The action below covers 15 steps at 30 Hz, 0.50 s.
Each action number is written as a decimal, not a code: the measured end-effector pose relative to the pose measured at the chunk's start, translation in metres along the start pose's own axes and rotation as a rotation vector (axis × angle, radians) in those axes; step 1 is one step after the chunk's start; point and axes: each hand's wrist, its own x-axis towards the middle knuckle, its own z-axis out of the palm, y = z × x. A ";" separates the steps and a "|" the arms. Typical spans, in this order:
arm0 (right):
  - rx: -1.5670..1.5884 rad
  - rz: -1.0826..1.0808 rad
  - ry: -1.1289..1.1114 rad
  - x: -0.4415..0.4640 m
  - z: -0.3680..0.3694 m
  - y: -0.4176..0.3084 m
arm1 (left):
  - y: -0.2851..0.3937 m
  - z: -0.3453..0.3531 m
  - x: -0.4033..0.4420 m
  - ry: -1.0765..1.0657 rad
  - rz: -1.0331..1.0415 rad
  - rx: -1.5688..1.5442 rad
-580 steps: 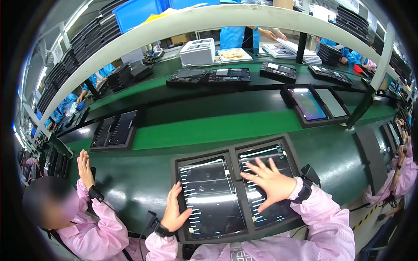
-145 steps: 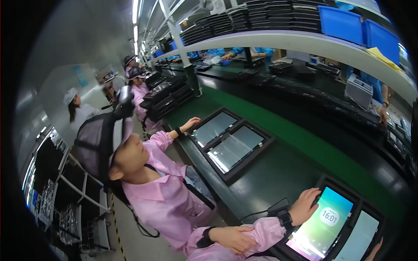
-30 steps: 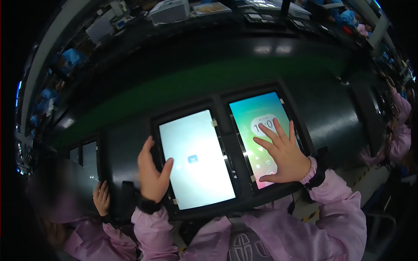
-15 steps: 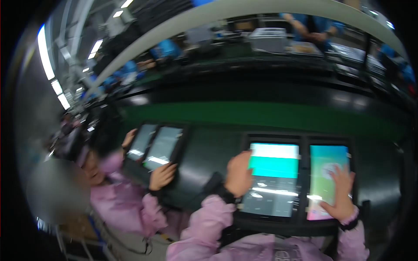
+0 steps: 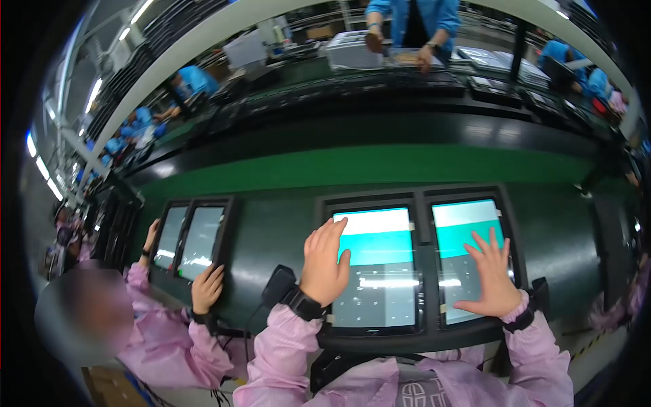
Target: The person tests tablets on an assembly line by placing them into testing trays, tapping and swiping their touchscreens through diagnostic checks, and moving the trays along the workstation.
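A black tray (image 5: 426, 271) with two compartments lies in front of me on the green bench. Its left compartment holds a lit tablet (image 5: 380, 271) with a white and turquoise screen over a grey keypad area. The right compartment holds a second tablet (image 5: 456, 254) showing a similar screen. My left hand (image 5: 325, 262) is at the left tablet's left edge, thumb apart from the fingers, holding nothing. Over the right tablet, my right hand (image 5: 489, 277) has its fingers spread and covers part of the screen. Whether its fingertips touch the glass cannot be made out.
To the left, a co-worker's hands rest at another tray (image 5: 227, 216) with two grey-screened tablets. A black device (image 5: 278, 285) with a cable is by my left wrist. Behind the green strip (image 5: 285, 169) are black trays, a white box stack (image 5: 354, 51) and people in blue.
The right tablet's screen has switched from a colourful clock screen to white and turquoise over grey. The left one went from plain white to that layout. The view has shifted, showing more of the co-worker's tray.
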 end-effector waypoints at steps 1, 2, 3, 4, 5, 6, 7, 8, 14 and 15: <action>0.012 0.005 -0.008 0.000 0.000 0.000 | 0.008 -0.001 0.007 -0.028 0.048 -0.006; 0.006 0.033 -0.005 0.000 0.001 -0.001 | 0.015 -0.003 0.013 -0.041 0.065 -0.026; 0.025 0.026 -0.002 0.001 0.000 -0.001 | 0.021 -0.004 0.024 -0.204 0.018 -0.154; 0.046 0.014 0.004 0.001 0.001 -0.002 | 0.024 -0.004 0.033 -0.368 -0.029 -0.273; 0.045 0.034 0.009 -0.001 0.002 -0.003 | 0.026 0.000 0.037 -0.381 -0.016 -0.281; 0.052 0.040 0.012 -0.001 0.002 -0.003 | 0.027 0.007 0.041 -0.379 0.025 -0.234; 0.053 0.041 0.016 0.000 0.000 -0.002 | 0.027 0.014 0.045 -0.368 0.066 -0.186; 0.052 0.050 0.029 0.000 -0.001 -0.001 | 0.024 0.024 0.044 -0.283 0.115 -0.240; -0.032 0.195 0.054 -0.004 -0.015 0.036 | 0.015 0.030 0.031 -0.162 0.147 -0.179; -0.087 0.256 0.094 -0.004 -0.015 0.039 | 0.014 0.031 0.030 -0.141 0.151 -0.188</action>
